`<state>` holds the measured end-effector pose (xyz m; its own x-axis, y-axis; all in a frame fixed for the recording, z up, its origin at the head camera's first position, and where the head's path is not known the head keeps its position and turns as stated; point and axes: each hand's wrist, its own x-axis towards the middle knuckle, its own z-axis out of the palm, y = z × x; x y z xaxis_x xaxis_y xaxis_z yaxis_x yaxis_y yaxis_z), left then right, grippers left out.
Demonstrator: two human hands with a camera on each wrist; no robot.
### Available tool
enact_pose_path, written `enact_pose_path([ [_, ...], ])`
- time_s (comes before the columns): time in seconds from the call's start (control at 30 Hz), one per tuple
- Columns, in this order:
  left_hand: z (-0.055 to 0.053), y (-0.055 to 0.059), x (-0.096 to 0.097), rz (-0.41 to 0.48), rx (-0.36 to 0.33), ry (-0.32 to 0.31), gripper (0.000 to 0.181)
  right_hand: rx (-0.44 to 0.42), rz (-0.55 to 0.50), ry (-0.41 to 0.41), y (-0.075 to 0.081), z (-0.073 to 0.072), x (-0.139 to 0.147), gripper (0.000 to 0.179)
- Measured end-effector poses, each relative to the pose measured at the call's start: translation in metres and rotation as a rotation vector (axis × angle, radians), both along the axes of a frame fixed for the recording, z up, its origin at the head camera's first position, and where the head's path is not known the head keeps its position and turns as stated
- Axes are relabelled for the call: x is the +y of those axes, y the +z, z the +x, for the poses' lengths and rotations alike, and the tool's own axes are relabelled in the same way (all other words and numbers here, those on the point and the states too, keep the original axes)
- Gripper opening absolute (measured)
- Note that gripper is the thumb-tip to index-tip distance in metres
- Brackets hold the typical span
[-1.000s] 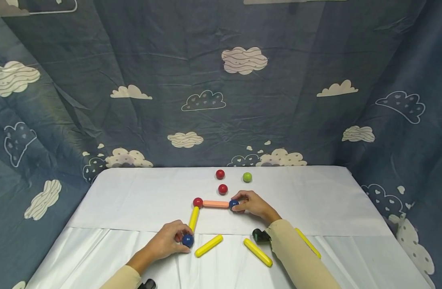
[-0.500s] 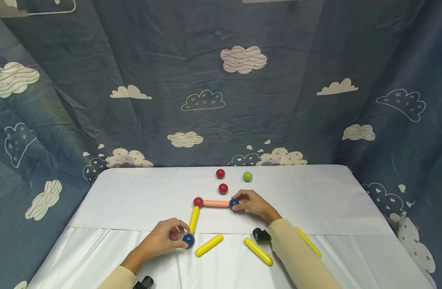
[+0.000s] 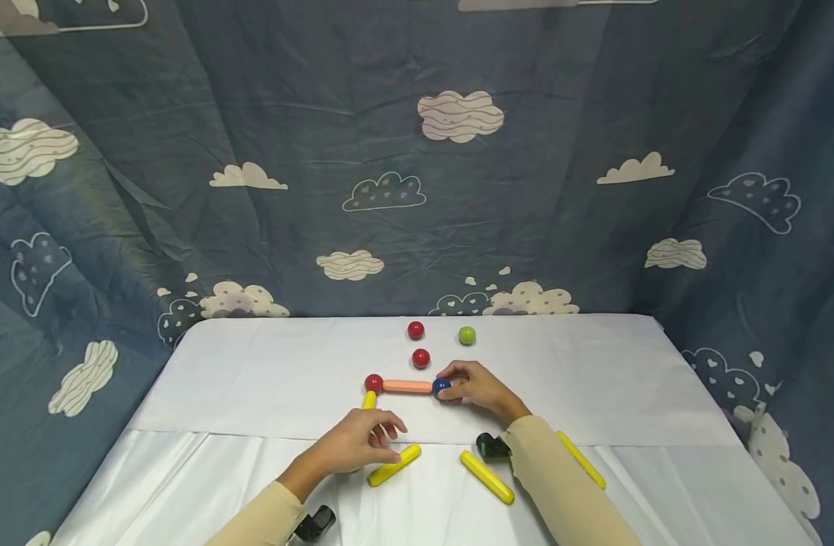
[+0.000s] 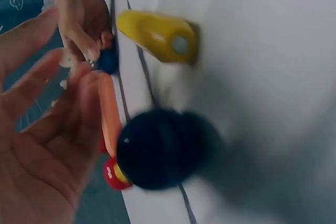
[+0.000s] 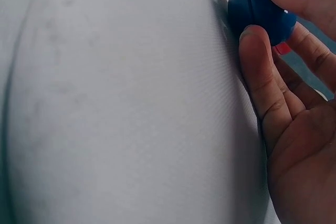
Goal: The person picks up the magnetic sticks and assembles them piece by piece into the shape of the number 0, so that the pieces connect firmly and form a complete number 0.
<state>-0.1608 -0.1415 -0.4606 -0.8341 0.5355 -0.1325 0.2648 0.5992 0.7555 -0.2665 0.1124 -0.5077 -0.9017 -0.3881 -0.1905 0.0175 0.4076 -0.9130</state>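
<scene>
My right hand (image 3: 481,390) pinches a blue ball (image 3: 440,387) between thumb and fingers; the right wrist view shows the same blue ball (image 5: 252,6) up close. An orange-pink stick (image 3: 407,387) joins it to a red ball (image 3: 374,384). From that red ball a yellow stick (image 3: 369,400) runs toward the person, mostly covered by my left hand (image 3: 355,441). Fingers spread and holding nothing, the left hand hovers by a loose yellow stick (image 3: 383,475). A second blue ball (image 4: 157,150) sits below it in the left wrist view, hidden in the head view.
Two loose red balls (image 3: 420,359) and a green ball (image 3: 467,335) lie toward the back of the white-covered table (image 3: 253,379). Another yellow stick (image 3: 487,477) lies left of the right forearm, and one more yellow stick (image 3: 581,459) is partly behind that sleeve.
My left hand has let go of the near blue ball and moved right, over to the loose yellow stick. My right hand stays on its blue ball.
</scene>
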Motion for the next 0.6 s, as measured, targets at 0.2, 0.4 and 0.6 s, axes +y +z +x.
enact_pose_path([
  [0.2, -0.003, -0.004, 0.017, -0.061, -0.057, -0.002, 0.034, 0.006, 0.012, 0.005, -0.001, 0.002, -0.001, 0.029],
  [0.4, 0.000, -0.009, 0.027, -0.161, -0.032, 0.028, 0.033, 0.001, 0.023, 0.001, 0.001, 0.000, 0.000, 0.029],
  [0.6, 0.002, -0.013, 0.033, -0.261, 0.025, 0.033, 0.032, -0.006, 0.020, 0.000, 0.000, -0.001, 0.000, 0.030],
])
